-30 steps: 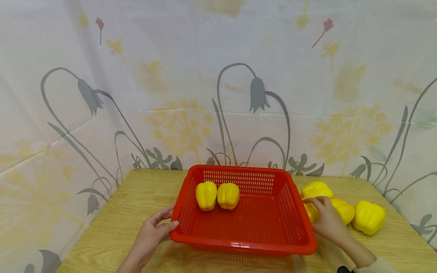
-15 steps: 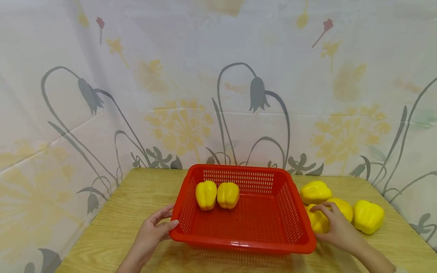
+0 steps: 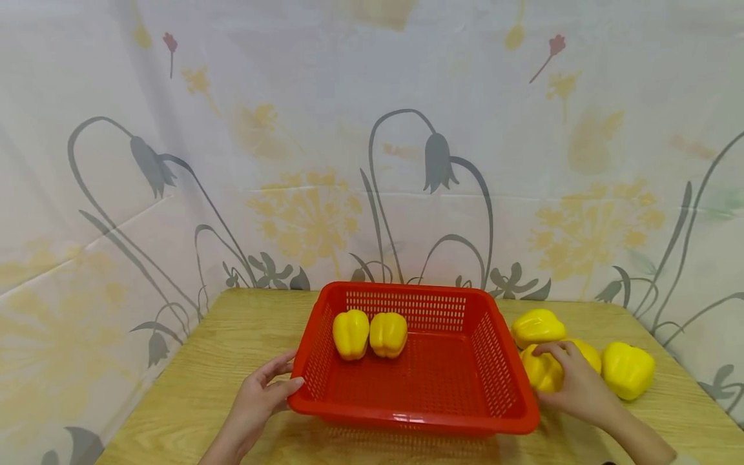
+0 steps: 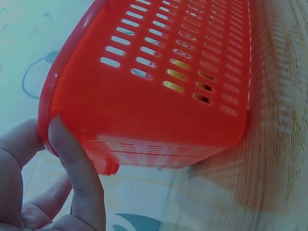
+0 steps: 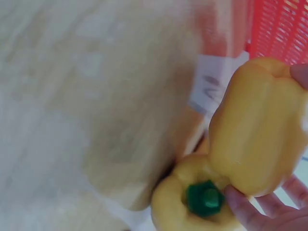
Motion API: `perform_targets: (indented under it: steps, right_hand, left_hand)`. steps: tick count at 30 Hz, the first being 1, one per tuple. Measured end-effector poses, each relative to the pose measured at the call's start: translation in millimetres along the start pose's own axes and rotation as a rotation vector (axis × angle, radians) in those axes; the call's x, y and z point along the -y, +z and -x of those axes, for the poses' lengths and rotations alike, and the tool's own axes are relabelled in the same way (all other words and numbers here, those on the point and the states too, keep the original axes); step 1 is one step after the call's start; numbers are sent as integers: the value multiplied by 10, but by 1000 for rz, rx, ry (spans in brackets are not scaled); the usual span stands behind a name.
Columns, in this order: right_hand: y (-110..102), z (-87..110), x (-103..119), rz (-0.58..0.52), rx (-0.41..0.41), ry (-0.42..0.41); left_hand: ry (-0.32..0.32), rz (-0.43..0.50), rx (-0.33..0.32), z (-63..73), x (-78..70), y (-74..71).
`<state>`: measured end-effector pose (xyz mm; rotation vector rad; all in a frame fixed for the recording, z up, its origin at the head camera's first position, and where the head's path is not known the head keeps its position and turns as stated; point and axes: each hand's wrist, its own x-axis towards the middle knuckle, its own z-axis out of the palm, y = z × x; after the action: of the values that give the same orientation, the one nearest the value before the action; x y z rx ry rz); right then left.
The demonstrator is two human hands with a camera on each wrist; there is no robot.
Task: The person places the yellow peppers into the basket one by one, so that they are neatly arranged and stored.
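Note:
A red plastic basket (image 3: 407, 418) with slotted walls stands mid-table. My left hand (image 3: 256, 397) pinches its left rim, the fingertips on both sides of the edge in the left wrist view. Beyond the basket's right wall, my right hand (image 3: 581, 391) holds a yellow bell pepper (image 5: 260, 127) between thumb and fingers. In the right wrist view this pepper overlaps another yellow bell pepper (image 5: 175, 204) with a green stem. Two yellow bell peppers, a left one (image 3: 351, 336) and a right one (image 3: 388, 336), sit side by side inside the basket near its back left.
Right of the basket, more yellow bell peppers lie on the wooden table (image 3: 244, 323): one at the back (image 3: 537, 326), one partly behind my right hand (image 3: 587, 355), one farthest right (image 3: 628, 371). A flower-patterned cloth (image 3: 325, 161) hangs behind the table.
My right hand has shifted a little right, and the pepper at its fingers has come out from behind the basket's rim. My left hand and the basket have stayed in place.

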<state>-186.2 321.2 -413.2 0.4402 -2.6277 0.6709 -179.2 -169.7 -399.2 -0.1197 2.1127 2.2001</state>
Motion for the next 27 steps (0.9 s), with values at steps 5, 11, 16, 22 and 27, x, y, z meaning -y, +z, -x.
perform_targets:
  steps: [5, 11, 16, 22, 27]
  right_hand:
    - [-94, -64, 34, -11, -33, -16]
    - [-243, -165, 77, 8, -16, -7]
    - [-362, -264, 126, -4, -17, -20]
    - [-462, -375, 186, -21, -24, -47]
    - [-491, -446, 230, -22, -28, -92]
  left_hand:
    - [-3, -1, 5, 5, 1, -3]
    - [2, 1, 16, 7, 2, -7]
    - [3, 4, 24, 10, -3, -8]
    - [-3, 0, 21, 7, -3, -13]
    - [-2, 1, 21, 8, -4, -7]
